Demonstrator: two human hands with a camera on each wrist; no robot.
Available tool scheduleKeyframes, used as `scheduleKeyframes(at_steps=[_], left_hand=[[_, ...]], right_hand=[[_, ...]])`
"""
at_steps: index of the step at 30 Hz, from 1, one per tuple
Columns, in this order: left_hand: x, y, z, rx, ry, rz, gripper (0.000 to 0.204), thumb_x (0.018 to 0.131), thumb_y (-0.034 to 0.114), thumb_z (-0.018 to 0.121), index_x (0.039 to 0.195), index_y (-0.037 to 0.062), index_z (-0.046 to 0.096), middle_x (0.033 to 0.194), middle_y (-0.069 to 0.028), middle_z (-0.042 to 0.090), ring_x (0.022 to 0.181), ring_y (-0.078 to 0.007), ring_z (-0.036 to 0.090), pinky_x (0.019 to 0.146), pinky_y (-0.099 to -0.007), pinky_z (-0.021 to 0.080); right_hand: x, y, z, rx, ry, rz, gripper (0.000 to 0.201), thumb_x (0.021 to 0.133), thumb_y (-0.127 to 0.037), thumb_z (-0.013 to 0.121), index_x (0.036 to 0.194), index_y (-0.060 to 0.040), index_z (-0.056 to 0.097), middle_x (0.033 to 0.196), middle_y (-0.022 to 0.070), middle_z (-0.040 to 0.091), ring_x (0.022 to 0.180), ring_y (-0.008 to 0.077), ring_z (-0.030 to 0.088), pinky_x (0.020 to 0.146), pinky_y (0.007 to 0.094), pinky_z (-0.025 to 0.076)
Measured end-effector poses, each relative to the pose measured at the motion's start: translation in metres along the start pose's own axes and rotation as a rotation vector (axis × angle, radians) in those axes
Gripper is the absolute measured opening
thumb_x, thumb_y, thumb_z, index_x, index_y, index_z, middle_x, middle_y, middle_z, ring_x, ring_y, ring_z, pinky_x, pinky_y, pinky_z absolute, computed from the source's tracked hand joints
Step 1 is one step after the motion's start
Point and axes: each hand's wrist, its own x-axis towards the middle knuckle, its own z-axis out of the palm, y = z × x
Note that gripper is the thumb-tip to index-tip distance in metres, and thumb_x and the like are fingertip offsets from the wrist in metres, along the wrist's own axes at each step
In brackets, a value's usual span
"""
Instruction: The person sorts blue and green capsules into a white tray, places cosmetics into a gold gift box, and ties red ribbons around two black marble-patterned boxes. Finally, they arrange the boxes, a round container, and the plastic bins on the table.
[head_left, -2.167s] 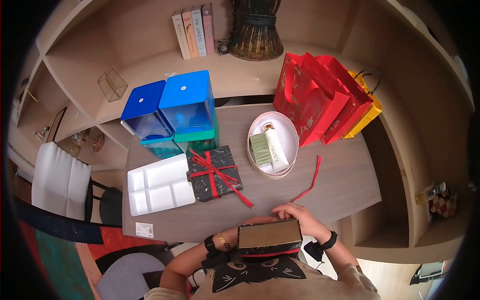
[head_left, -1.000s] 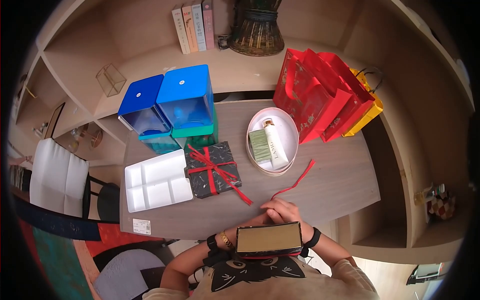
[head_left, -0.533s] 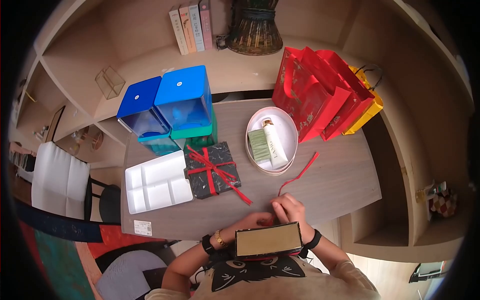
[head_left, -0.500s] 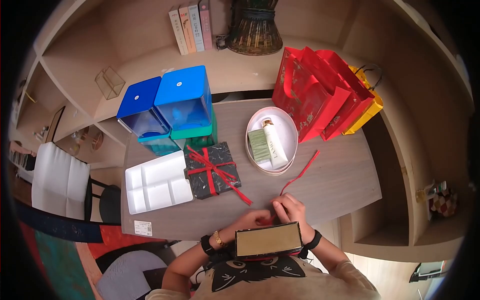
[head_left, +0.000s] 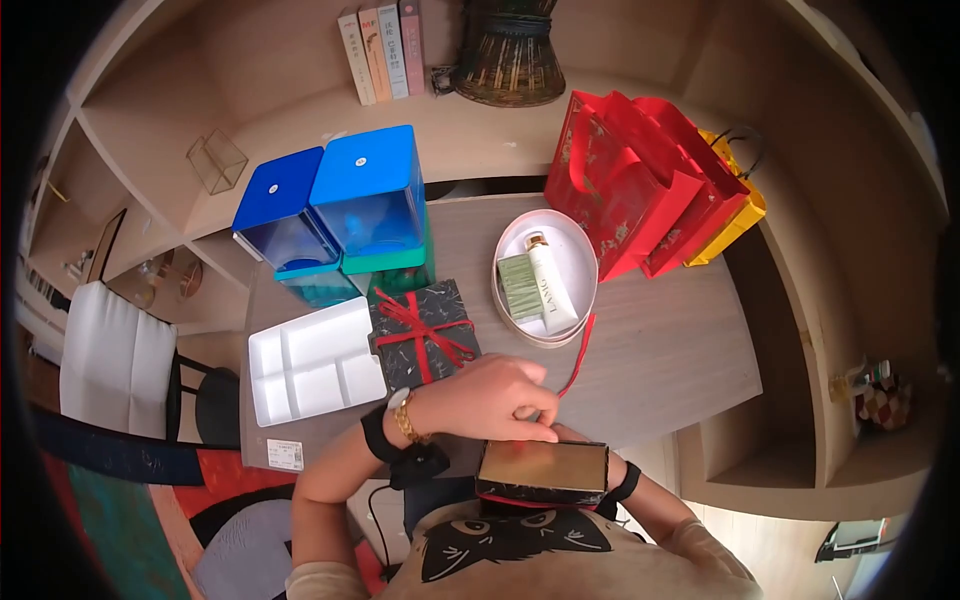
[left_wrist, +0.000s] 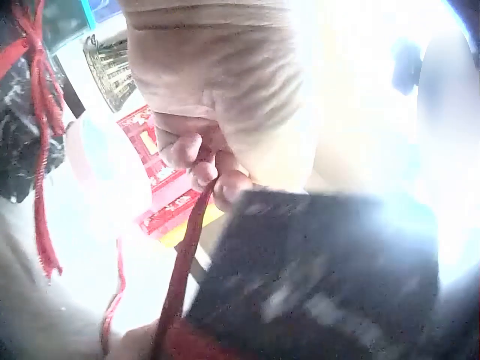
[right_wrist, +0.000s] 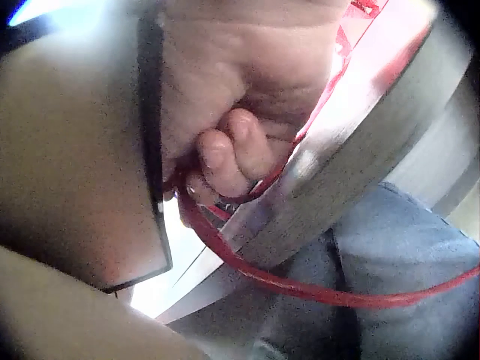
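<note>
While curled closed, has hold of red ribbon [left_wrist: 184,262]

Pinches it in left hand [head_left: 485,400]; clasps it in right hand [right_wrist: 240,105]. Has marbled box [left_wrist: 322,262] just beside both, toward the shirt [head_left: 590,575]; beyond, oval box [head_left: 572,252]; leftward, bow-tied box [head_left: 445,308].

The gold-faced box [head_left: 545,465] has a smooth panel with a soft metallic sheen and marbled black sides that look like printed card. The red ribbon [right_wrist: 322,295] looks like thin, pliant cloth. The table [head_left: 680,345] has a matt wood-grain top; the blue lids [head_left: 385,153] look like smooth plastic, as does the white tray [head_left: 325,340]. The bracelet [head_left: 404,418] is shiny, gold-toned metal, the shirt [head_left: 650,572] matt cloth, the red bags [head_left: 610,220] smooth paper.
</note>
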Motion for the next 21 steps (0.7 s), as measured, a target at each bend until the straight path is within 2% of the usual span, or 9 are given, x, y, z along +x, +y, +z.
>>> scheduleKeyframes(at_steps=[2, 6, 13, 15, 16, 17, 18, 19, 21], left_hand=[[0.014, 0.002, -0.011, -0.098, -0.076, 0.113, 0.028, 0.082, 0.031, 0.075, 0.072, 0.0100, 0.061, 0.054, 0.0011, 0.039, 0.056, -0.0157, 0.047, 0.050, -0.0336, 0.034], [0.042, 0.029, -0.040, -0.163, -0.446, -0.080, 0.025, 0.082, 0.026, 0.077, 0.088, 0.0081, 0.061, 0.050, 0.0005, 0.035, 0.049, -0.0155, 0.042, 0.050, -0.0333, 0.033], [0.029, 0.101, -0.127, -0.081, -0.223, -0.003, 0.024, 0.084, 0.020, 0.075, 0.101, 0.0106, 0.061, 0.059, 0.0013, 0.047, 0.053, -0.0127, 0.051, 0.052, -0.0299, 0.039], [-0.004, 0.129, -0.147, -0.045, -0.253, -0.076, 0.023, 0.086, 0.019, 0.074, 0.107, 0.0119, 0.069, 0.081, 0.0024, 0.068, 0.060, -0.0140, 0.061, 0.051, -0.0244, 0.046], [-0.028, 0.131, -0.147, 0.016, -0.124, 0.127, 0.019, 0.087, 0.017, 0.073, 0.103, 0.0076, 0.071, 0.090, -0.0010, 0.072, 0.063, -0.0120, 0.065, 0.050, -0.0227, 0.049], [-0.053, 0.139, -0.153, 0.272, -0.132, 0.311, 0.030, 0.086, 0.019, 0.072, 0.114, 0.0081, 0.069, 0.081, 0.0013, 0.067, 0.058, -0.0135, 0.063, 0.043, -0.0244, 0.044], [-0.076, 0.157, -0.157, 0.229, -0.260, 0.152, 0.038, 0.085, 0.024, 0.074, 0.116, 0.0035, 0.065, 0.097, -0.0054, 0.068, 0.071, -0.0183, 0.066, 0.056, -0.0254, 0.052], [-0.093, 0.143, -0.154, 0.188, -0.235, 0.369, 0.022, 0.091, 0.023, 0.069, 0.103, 0.0054, 0.071, 0.099, -0.0042, 0.068, 0.074, -0.0110, 0.065, 0.055, -0.0210, 0.051], [-0.100, 0.145, -0.139, 0.174, -0.289, 0.321, 0.027, 0.089, 0.026, 0.072, 0.105, 0.0047, 0.070, 0.103, -0.0085, 0.067, 0.080, -0.0165, 0.066, 0.062, -0.0249, 0.054]], right_hand=[[-0.001, -0.017, 0.006, 0.086, 0.053, -0.022, 0.031, 0.094, -0.025, 0.057, 0.109, -0.0003, 0.067, 0.094, 0.0080, 0.070, 0.090, 0.0155, 0.065, 0.080, 0.0332, 0.050], [-0.008, -0.043, 0.006, -0.115, 0.089, -0.156, 0.032, 0.095, -0.025, 0.056, 0.111, 0.0005, 0.066, 0.098, 0.0096, 0.069, 0.091, 0.0163, 0.065, 0.081, 0.0330, 0.050], [-0.013, -0.038, -0.011, -0.258, -0.129, -0.086, 0.036, 0.097, -0.026, 0.056, 0.119, 0.0007, 0.063, 0.112, 0.0115, 0.067, 0.098, 0.0173, 0.065, 0.085, 0.0329, 0.051], [-0.013, -0.033, -0.016, -0.264, -0.175, -0.071, 0.037, 0.098, -0.026, 0.055, 0.122, 0.0008, 0.062, 0.116, 0.0121, 0.067, 0.099, 0.0175, 0.065, 0.087, 0.0329, 0.051], [-0.012, -0.028, -0.020, -0.244, -0.182, -0.064, 0.037, 0.098, -0.027, 0.055, 0.123, 0.0008, 0.061, 0.118, 0.0124, 0.067, 0.100, 0.0177, 0.065, 0.087, 0.0329, 0.051], [-0.012, -0.019, -0.022, -0.196, -0.166, -0.055, 0.037, 0.097, -0.027, 0.056, 0.120, 0.0007, 0.063, 0.114, 0.0127, 0.068, 0.098, 0.0179, 0.065, 0.086, 0.0328, 0.051], [-0.013, -0.011, -0.024, -0.148, -0.150, -0.047, 0.036, 0.096, -0.028, 0.057, 0.117, 0.0005, 0.065, 0.110, 0.0131, 0.070, 0.096, 0.0181, 0.066, 0.084, 0.0328, 0.051], [-0.012, -0.002, -0.024, -0.100, -0.137, -0.039, 0.036, 0.095, -0.029, 0.058, 0.115, 0.0003, 0.067, 0.105, 0.0135, 0.071, 0.094, 0.0183, 0.066, 0.083, 0.0328, 0.051], [-0.006, 0.011, -0.020, -0.010, -0.134, -0.065, 0.034, 0.094, -0.027, 0.058, 0.111, 0.0019, 0.066, 0.097, 0.0165, 0.070, 0.085, 0.0213, 0.066, 0.077, 0.0344, 0.050]])
